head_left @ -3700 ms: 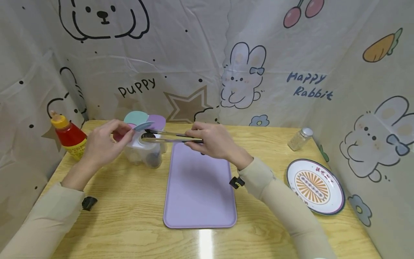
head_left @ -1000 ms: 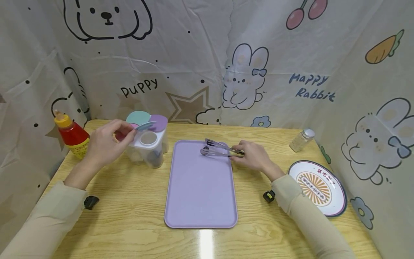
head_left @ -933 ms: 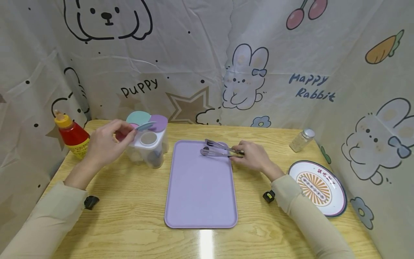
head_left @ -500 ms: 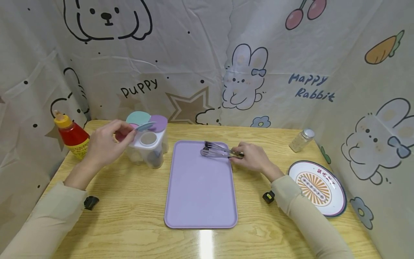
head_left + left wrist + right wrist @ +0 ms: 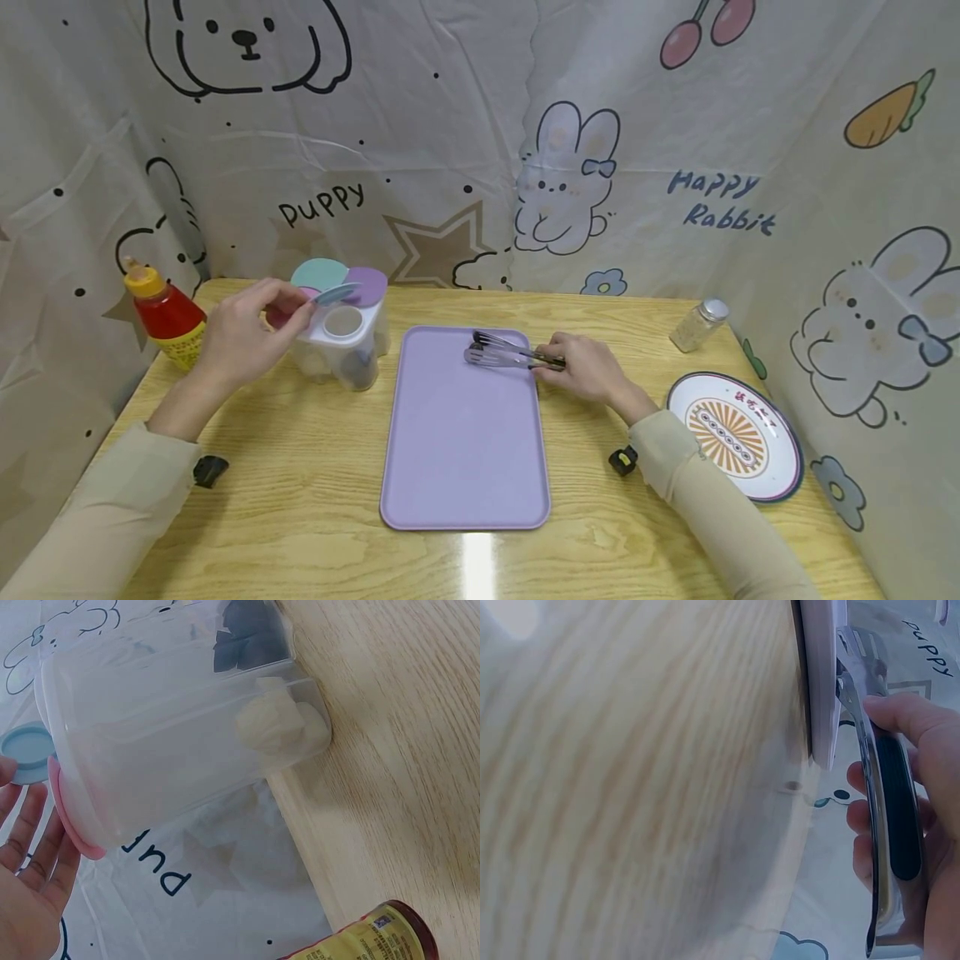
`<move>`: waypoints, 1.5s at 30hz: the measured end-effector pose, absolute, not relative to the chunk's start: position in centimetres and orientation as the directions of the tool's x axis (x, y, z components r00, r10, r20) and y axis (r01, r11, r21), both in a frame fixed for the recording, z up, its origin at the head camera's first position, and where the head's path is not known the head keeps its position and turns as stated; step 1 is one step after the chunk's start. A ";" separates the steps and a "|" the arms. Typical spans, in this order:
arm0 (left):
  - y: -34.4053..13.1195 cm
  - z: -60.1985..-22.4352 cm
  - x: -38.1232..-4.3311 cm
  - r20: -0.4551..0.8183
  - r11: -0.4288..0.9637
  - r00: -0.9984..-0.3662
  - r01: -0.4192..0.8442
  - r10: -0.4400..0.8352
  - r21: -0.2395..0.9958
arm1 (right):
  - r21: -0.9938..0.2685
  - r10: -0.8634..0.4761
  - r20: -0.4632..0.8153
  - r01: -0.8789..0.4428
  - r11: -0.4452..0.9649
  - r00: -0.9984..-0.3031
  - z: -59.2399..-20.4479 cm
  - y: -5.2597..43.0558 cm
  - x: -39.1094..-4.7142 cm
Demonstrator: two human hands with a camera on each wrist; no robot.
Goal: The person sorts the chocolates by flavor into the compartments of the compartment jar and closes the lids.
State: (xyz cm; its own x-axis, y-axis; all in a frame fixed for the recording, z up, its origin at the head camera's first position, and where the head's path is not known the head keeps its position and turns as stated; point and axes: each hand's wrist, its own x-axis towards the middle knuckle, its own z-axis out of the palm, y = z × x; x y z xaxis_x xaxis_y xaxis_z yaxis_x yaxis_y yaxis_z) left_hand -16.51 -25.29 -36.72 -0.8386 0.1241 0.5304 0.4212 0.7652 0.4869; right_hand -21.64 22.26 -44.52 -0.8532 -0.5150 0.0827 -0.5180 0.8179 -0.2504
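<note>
My left hand (image 5: 251, 329) pinches the raised blue lid (image 5: 335, 292) of a clear container (image 5: 354, 367) with several lidded compartments. That compartment's round mouth stands uncovered. In the left wrist view, dark pieces (image 5: 251, 637) lie at the bottom of one compartment and pale lumps (image 5: 274, 720) in another. My right hand (image 5: 588, 367) grips metal tongs (image 5: 510, 353) by their dark handles. The slotted tong heads are over the far right part of a purple tray (image 5: 465, 450), a little apart. Whether anything is between them I cannot tell.
A red squeeze bottle with a yellow cap (image 5: 167, 312) stands left of the container. At the right are a glass shaker (image 5: 699, 325) and a patterned oval plate (image 5: 735, 433). A printed cloth (image 5: 450, 125) hangs behind the table.
From the container's mouth, my right hand has carried the tongs right and down to the tray. Over the last second the tong heads have drawn slightly closer. My left hand stays on the lid.
</note>
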 end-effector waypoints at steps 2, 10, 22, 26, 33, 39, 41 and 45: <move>-25.3 -36.7 -16.5 0.532 0.765 -0.837 0.422 0.123 0.487 | -0.249 -0.517 0.090 -0.522 0.816 -0.851 -44.5 22.3 -21.5; -25.4 -36.7 -16.6 0.544 0.761 -0.829 0.433 0.127 0.482 | -0.269 -0.512 0.113 -0.522 0.810 -0.852 -44.3 22.1 -20.9; -25.4 -36.8 -16.6 0.549 0.765 -0.827 0.431 0.123 0.478 | -0.265 -0.565 0.222 -0.607 0.749 -0.795 -41.9 20.1 -19.8; -25.4 -36.8 -16.6 0.545 0.765 -0.829 0.431 0.126 0.478 | -0.237 -0.595 0.281 -0.655 0.718 -0.753 -40.7 19.0 -19.5; -25.3 -36.7 -16.6 0.540 0.768 -0.832 0.428 0.128 0.477 | -0.199 -0.648 0.349 -0.729 0.655 -0.677 -38.5 16.6 -19.4; -25.4 -36.7 -16.6 0.535 0.773 -0.835 0.421 0.126 0.475 | -0.210 -0.676 0.388 -0.774 0.598 -0.627 -36.8 13.8 -19.7; -25.4 -36.7 -16.6 0.534 0.774 -0.836 0.419 0.125 0.474 | -0.196 -0.684 0.407 -0.789 0.582 -0.605 -36.4 12.8 -19.9; -25.3 -36.6 -16.6 0.535 0.775 -0.835 0.422 0.129 0.471 | -0.186 -0.696 0.421 -0.807 0.561 -0.581 -35.9 11.2 -20.1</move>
